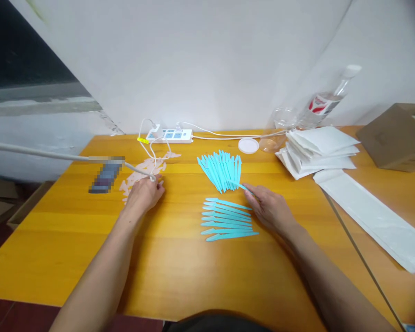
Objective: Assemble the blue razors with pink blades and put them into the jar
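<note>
"How do we hold our arms?"

"Both forearms stretch forward. Our right hand [268, 205] is just right of the blue heap [221, 170], thumb and fingers pinching one blue stick [244, 188] that points toward the heap's near edge."

"And our left hand [143, 191]?"

"Well left of the heap, back upward, fingers curled beside the scattered pink pieces [143, 169]. We cannot tell whether it grips one."

"Where are the other sticks?"

"We see a row of blue sticks [227, 220] just nearer to us than the heap, lying roughly side by side."

"Any containers?"

"Beyond the heap, to its right, we have a clear tub [280, 127], its white lid [248, 145] lying flat beside it. Farther right stand a labelled bottle [321, 108], its contents hard to make out, and a cardboard box [387, 136], whose inside we cannot see."
</note>
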Available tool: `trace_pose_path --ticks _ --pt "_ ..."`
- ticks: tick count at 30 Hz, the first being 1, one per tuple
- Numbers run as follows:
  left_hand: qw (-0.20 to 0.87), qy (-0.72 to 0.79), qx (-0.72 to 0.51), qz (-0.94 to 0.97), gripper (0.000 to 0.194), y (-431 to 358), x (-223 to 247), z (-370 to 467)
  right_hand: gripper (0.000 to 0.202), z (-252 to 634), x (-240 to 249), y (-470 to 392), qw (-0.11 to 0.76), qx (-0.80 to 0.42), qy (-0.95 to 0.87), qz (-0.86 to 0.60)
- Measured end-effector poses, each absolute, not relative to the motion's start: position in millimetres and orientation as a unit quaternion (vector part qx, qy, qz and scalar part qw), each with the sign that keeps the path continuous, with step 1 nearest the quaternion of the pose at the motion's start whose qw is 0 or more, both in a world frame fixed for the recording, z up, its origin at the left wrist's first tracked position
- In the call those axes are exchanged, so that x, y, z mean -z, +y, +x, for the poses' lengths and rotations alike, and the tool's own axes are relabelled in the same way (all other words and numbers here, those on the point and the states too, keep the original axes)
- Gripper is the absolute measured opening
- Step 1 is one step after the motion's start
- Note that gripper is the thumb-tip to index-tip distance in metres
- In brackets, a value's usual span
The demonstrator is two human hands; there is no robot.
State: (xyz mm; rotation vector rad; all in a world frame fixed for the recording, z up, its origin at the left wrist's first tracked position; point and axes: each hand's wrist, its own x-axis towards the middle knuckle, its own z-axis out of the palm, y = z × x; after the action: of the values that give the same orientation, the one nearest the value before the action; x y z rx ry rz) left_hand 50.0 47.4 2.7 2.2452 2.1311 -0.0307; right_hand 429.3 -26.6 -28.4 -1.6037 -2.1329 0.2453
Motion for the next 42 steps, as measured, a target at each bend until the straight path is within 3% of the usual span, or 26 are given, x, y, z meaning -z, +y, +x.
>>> trace_pose_path --ticks 2,7,10,20,32,36,39,42 --pt "0.103 0.660 -0.043 0.743 0.038 42 -6 60 0.037 425 27 -29 0.230 -0.082 -0.783 -0.572" --pt "0.474 0.578 -0.283 0.601 0.037 14 -5 109 0.034 417 18 -35 0.244 -0.062 -0.820 -0.514" --pt "0.560 0.546 -0.378 0.495 0.041 -1 -1 138 0.035 413 16 -37 0.236 -0.054 -0.839 -0.487" --pt "0.600 0.521 -0.382 0.471 0.037 -11 -3 141 0.034 414 19 -43 0.243 -0.059 -0.853 -0.458" --pt "0.614 0.491 -0.303 0.539 0.040 -14 -6 150 0.035 406 14 -52 0.235 -0.075 -0.857 -0.452" --pt "0.573 0.517 -0.366 0.520 0.036 -4 0 126 0.062 487 3 -54 0.243 0.023 -0.739 -0.628" --pt "0.563 0.527 -0.387 0.506 0.037 1 9 112 0.091 573 1 -48 0.131 0.116 -0.594 -0.786" --pt "0.571 0.527 -0.385 0.498 0.040 2 17 109 0.099 637 12 -39 0.056 0.064 -0.558 -0.826"
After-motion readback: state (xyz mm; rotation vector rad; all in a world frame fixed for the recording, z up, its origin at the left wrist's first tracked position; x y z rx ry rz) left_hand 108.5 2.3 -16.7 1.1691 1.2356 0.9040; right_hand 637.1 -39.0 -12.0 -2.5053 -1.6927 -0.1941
